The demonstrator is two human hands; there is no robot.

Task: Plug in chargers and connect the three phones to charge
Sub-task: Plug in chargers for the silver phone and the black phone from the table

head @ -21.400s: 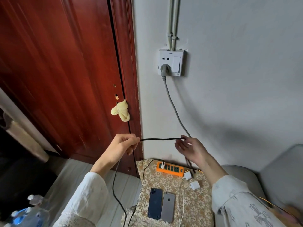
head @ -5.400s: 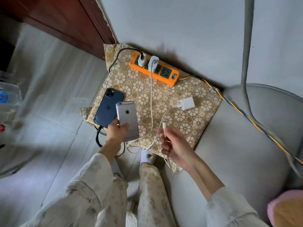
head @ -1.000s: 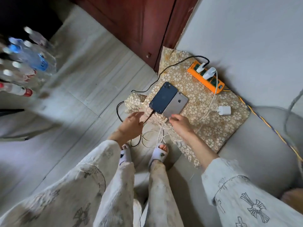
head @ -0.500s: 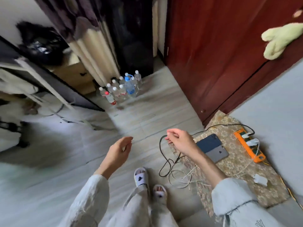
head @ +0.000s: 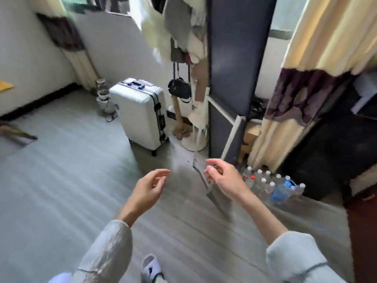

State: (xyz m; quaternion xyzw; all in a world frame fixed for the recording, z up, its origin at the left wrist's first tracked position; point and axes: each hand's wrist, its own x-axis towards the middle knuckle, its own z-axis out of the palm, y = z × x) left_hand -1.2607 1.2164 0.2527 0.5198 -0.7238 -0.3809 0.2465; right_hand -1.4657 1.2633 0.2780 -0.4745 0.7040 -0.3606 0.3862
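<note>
Hands first, in our one head view: our left hand (head: pixel 148 190) and right hand (head: pixel 223 177) hang out in front of us over bare floor (head: pixel 61 180), well apart, both with fingers loosely curled and nothing in them. No cable, charger or phone is in either palm.

None of the task's things shows here. No phone, charger or power strip lies anywhere in view, so we cannot say from this picture where they are or how many phones are connected. Our judgement is that we are between steps, turned toward the room and perhaps looking for a phone or a cable not yet in hand. The next move calls for finding that item, picking it up, and carrying it to wherever the chargers are.

Around us: a white suitcase (head: pixel 140 113) stands upright on the floor ahead, with a clear jar or vase (head: pixel 104 94) just behind it near the wall. A coat stand (head: pixel 183 58) hung with clothes and a small black bag (head: pixel 179 89) rises beside a dark grey cabinet (head: pixel 234 58). A cluster of plastic water bottles (head: pixel 271 184) sits on the floor just beyond our right hand, below a cream and purple curtain (head: pixel 306 78). One slippered foot (head: pixel 152 268) shows at the bottom edge. The bottles are what a careless step to the right could knock; the picture is blurred, so finer detail is lost.
</note>
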